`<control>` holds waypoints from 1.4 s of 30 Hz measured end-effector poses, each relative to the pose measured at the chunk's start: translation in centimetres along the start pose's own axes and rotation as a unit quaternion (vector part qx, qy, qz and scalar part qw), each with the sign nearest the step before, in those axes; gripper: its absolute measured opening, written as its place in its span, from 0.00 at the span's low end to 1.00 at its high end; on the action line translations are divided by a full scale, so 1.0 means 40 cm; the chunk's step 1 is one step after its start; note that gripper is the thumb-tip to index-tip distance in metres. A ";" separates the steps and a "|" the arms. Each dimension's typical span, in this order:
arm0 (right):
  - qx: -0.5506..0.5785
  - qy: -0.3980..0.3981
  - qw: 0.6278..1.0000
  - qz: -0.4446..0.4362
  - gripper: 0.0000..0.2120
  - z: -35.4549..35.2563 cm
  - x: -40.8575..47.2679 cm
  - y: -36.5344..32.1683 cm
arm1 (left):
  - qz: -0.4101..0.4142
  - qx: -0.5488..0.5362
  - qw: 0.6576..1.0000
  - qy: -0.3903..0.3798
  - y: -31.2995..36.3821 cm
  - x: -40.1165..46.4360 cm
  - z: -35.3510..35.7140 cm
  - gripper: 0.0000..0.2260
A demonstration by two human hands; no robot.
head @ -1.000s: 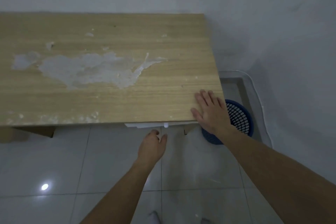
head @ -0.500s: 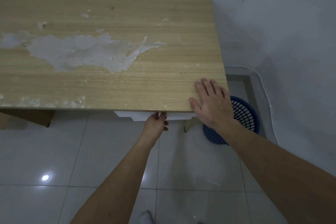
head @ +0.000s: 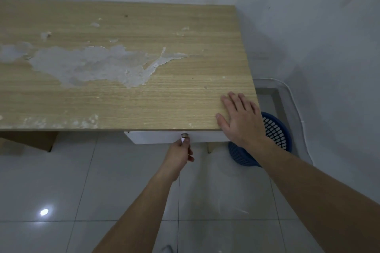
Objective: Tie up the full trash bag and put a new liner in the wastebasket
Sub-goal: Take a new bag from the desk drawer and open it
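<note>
Head view: we look down on a wooden desk (head: 123, 92) whose laminate top is peeled away in a large pale patch (head: 92, 65), set against a grey wall (head: 308, 16) over a glossy white tiled floor (head: 51, 181). Beyond the desk's right end, on the floor near the wall corner, stands our blue mesh wastebasket (head: 275, 135), partly hidden by the right wrist; we cannot tell whether it holds a bag. Under the desk's front edge sits a white drawer (head: 160, 137). Our right hand (head: 240, 117) lies flat and spread wide on the desk's near right corner, holding nothing. Our left hand (head: 178, 152) is pinched closed on the drawer's small metal knob (head: 184, 135).
</note>
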State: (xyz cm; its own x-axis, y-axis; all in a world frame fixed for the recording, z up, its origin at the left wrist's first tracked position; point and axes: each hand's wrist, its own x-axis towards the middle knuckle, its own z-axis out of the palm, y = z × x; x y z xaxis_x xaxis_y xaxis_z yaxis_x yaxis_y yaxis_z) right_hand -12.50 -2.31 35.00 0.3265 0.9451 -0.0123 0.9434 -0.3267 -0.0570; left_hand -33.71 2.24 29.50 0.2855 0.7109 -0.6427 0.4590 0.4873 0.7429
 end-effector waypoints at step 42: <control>0.305 -0.262 0.891 0.212 0.21 0.061 -0.142 -0.438 | -0.048 0.041 0.997 -0.039 -0.228 -0.212 0.033 0.16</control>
State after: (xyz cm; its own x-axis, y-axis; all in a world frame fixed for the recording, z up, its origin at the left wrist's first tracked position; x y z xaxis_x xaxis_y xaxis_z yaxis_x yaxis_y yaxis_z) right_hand -31.03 -1.92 33.65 0.4232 0.6639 -0.6166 0.4835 -0.7410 -0.4660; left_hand -39.20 -8.92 27.92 0.3002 0.6195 -0.7253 0.5534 0.5062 0.6614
